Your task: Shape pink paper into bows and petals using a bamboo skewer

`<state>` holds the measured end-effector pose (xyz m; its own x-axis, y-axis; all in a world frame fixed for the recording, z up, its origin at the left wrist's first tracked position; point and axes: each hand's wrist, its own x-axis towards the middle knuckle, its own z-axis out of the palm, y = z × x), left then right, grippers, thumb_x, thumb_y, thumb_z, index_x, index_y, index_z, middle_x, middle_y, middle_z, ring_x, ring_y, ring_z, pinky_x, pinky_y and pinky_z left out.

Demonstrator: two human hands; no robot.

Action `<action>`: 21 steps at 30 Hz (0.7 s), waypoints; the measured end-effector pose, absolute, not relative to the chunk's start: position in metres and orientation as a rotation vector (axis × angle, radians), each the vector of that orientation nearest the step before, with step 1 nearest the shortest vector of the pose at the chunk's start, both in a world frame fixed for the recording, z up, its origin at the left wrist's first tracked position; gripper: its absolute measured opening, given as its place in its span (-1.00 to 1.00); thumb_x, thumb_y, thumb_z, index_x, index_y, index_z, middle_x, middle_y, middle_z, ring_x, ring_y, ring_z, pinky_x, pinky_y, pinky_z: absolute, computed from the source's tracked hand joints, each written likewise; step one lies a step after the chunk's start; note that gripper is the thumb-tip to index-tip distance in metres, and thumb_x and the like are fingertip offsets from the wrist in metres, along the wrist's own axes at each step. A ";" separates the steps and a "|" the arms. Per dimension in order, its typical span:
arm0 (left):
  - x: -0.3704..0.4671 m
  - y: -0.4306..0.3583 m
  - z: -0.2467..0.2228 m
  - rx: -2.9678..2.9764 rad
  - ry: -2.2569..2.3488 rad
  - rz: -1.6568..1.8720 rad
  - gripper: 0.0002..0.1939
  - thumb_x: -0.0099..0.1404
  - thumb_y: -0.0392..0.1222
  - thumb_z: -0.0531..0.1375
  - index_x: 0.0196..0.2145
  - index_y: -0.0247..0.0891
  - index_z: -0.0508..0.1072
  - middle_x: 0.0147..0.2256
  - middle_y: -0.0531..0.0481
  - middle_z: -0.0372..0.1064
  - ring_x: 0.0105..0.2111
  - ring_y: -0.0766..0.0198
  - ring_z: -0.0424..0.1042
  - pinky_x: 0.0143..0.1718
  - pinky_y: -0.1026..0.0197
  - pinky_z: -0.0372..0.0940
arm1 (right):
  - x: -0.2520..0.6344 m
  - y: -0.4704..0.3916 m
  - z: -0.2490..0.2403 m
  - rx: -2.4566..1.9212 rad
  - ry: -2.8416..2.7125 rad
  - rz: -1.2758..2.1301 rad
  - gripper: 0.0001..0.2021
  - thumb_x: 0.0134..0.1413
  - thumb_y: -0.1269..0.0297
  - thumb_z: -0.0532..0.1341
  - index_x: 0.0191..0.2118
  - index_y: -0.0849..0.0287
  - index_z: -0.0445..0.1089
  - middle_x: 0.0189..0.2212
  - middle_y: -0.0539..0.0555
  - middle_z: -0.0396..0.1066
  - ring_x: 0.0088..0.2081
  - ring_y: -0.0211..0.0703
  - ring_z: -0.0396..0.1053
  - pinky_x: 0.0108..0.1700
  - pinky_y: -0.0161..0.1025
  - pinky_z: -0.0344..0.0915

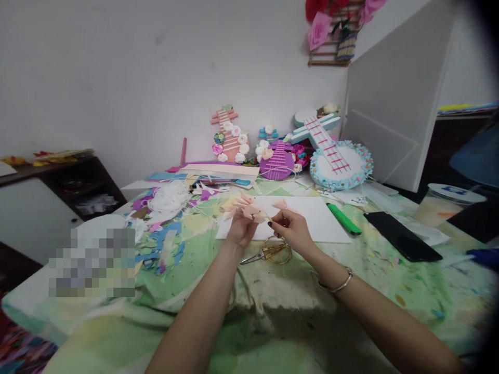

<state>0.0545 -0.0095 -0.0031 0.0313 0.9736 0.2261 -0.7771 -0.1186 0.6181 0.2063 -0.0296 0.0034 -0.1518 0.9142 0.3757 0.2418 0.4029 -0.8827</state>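
Note:
My left hand is closed around several peach paper pieces that fan out above its fingers, shaped like petals. To its right, my right hand pinches at the edge of these pieces with thumb and forefinger; the exact bit between the fingertips is too small to make out. Both hands hover over a white sheet. Another peach paper piece lies on that sheet behind my right hand. Gold-handled scissors rest on the cloth just below the hands.
A green marker-like stick and a black phone lie to the right, near a lidded cup. White string and blue paper scraps lie left. Decorated instrument-shaped crafts lean against the wall.

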 end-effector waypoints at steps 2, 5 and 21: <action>0.048 -0.009 0.001 0.697 0.319 1.582 -0.69 -0.16 -0.52 0.30 -0.46 -0.24 0.37 -0.55 0.19 0.30 -0.53 0.48 0.30 -0.39 0.37 0.23 | 0.209 -0.030 0.007 -1.075 -1.680 0.862 -0.86 -0.14 0.27 0.23 -0.52 0.20 0.29 -0.68 -0.06 0.30 -0.63 -0.31 0.30 -0.56 -0.36 0.24; 0.037 -0.008 0.004 0.669 0.288 1.626 -0.71 -0.13 -0.49 0.32 -0.48 -0.22 0.35 -0.53 0.20 0.29 -0.48 0.48 0.31 -0.34 0.36 0.23 | 0.219 -0.029 0.016 -1.114 -1.767 0.959 -0.88 -0.21 0.31 0.25 -0.55 0.22 0.29 -0.68 -0.05 0.31 -0.63 -0.31 0.30 -0.57 -0.37 0.22; 0.067 -0.023 -0.016 0.932 0.413 1.094 -0.76 -0.14 -0.50 0.31 -0.48 -0.33 0.38 -0.47 -0.01 0.42 -0.46 0.26 0.45 -0.38 0.22 0.33 | 0.229 -0.025 0.024 -0.875 -1.627 0.994 -0.71 -0.13 0.11 0.26 -0.28 0.18 0.36 -0.46 -0.05 0.27 -0.59 -0.44 0.05 -0.57 -0.40 -0.01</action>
<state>0.0666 -0.0228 -0.0160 0.4344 0.8887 0.1465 -0.5709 0.1458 0.8080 0.2289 -0.0246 0.0242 -0.2416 0.8958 0.3732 0.0768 0.4010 -0.9128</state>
